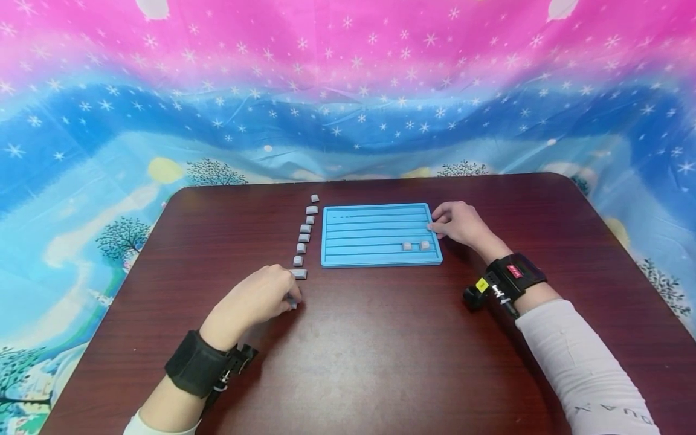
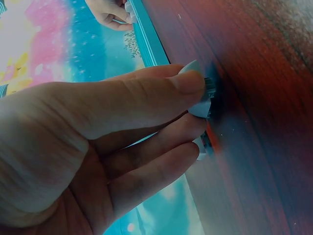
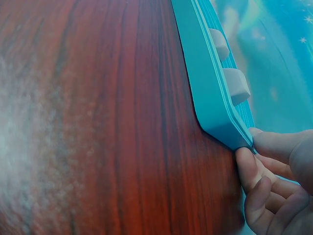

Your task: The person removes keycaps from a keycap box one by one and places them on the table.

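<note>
Between thumb and fingertips my left hand (image 1: 260,296) pinches a light grey keycap (image 2: 201,106), close over the table left of the blue tray. Part of this keycap is hidden behind the thumb. A wide grey keycap (image 1: 299,274) lies just beyond the left hand, at the near end of a column of several keycaps (image 1: 304,238). My right hand (image 1: 459,222) holds the right edge of the ridged blue tray (image 1: 375,226), thumb on the rim in the right wrist view. Two pale keycaps (image 1: 407,246) sit side by side near the tray's lower right corner.
The dark reddish-brown wooden table (image 1: 370,350) has rounded far corners. A pink and blue snowflake-printed cloth (image 1: 337,109) hangs behind it and down its sides. Both wrists wear black straps (image 1: 198,364) with small cameras.
</note>
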Motion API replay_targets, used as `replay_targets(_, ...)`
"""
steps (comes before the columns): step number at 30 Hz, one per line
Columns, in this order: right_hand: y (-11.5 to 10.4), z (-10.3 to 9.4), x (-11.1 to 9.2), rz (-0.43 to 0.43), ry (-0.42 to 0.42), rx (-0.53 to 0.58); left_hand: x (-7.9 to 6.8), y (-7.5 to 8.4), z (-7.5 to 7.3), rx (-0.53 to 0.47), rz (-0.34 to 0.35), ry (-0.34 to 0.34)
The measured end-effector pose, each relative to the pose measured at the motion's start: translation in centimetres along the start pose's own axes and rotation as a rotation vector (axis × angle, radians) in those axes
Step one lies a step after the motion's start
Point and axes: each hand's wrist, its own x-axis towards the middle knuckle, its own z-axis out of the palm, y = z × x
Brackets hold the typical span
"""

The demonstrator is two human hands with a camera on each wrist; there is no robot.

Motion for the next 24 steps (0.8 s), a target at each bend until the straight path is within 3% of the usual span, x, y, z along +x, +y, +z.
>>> replay_targets(24,0.1,0.1,0.09,0.008,0.003,-0.003,0.01,-0.07,0.13,0.018,0.018,0.033)
